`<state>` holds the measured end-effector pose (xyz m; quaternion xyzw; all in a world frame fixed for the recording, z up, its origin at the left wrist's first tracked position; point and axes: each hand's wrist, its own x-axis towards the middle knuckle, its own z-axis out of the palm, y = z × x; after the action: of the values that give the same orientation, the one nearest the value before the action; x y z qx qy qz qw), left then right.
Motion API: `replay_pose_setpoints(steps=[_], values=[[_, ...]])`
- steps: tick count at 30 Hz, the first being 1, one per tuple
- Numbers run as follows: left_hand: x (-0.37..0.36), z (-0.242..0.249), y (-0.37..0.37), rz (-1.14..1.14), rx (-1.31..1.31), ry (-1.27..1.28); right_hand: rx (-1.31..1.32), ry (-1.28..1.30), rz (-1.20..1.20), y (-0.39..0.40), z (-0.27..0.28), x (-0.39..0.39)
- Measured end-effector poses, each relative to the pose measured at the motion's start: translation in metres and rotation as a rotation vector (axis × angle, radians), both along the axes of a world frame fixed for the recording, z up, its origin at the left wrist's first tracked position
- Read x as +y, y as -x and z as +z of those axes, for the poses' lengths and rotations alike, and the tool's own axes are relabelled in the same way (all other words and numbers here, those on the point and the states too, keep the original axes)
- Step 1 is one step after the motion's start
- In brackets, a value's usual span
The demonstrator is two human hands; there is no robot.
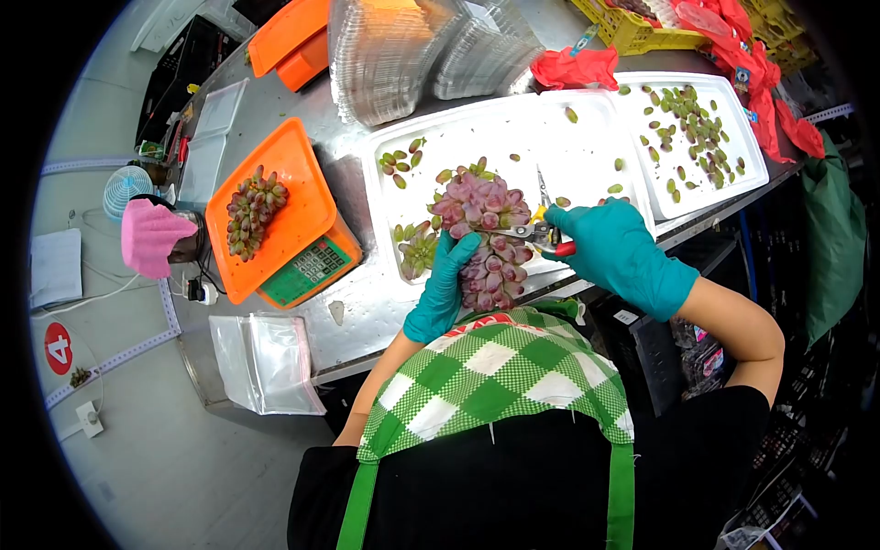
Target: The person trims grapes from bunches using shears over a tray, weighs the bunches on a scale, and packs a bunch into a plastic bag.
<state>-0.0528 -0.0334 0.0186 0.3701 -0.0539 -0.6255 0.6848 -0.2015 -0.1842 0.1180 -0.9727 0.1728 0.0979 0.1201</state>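
A bunch of purple-pink grapes (483, 203) rests over the front edge of a white tray (374, 183). My left hand (442, 289), in a teal glove, grips the bunch from its left side, thumb against the grapes. Snips (547, 236) with red and yellow handles are in my gloved right hand (619, 247). One metal blade points up over the tray and another part reaches left against the grapes. Loose grapes (401, 163) and a smaller green bunch (416, 249) lie in the tray's left side. The fingertips of my left hand are partly hidden by the bunch.
An orange scale (307, 197) carrying a small grape bunch (255, 213) stands at left, with plastic bags (266, 362) in front. Stacked clear containers (380, 64) stand behind. At right, another white tray (756, 170) holds loose grapes; a yellow crate (632, 37) is beyond.
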Motion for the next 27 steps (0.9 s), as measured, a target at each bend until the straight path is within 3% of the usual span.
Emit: replay_pose_setpoints(steps=[5,11,17,27], values=[[0.000,0.007,0.001,0.000,0.112,-0.020,-0.175,-0.019,-0.051,-0.001,0.001,0.010],[-0.006,-0.002,0.002,0.088,-0.134,-0.038,0.147,-0.193,-0.149,-0.003,0.025,0.008],[-0.008,0.007,0.005,0.198,-0.273,-0.066,0.142,0.117,-0.083,-0.004,0.028,0.003],[-0.007,-0.011,0.005,0.211,-0.447,-0.047,0.010,0.215,0.029,-0.009,0.018,0.005]])
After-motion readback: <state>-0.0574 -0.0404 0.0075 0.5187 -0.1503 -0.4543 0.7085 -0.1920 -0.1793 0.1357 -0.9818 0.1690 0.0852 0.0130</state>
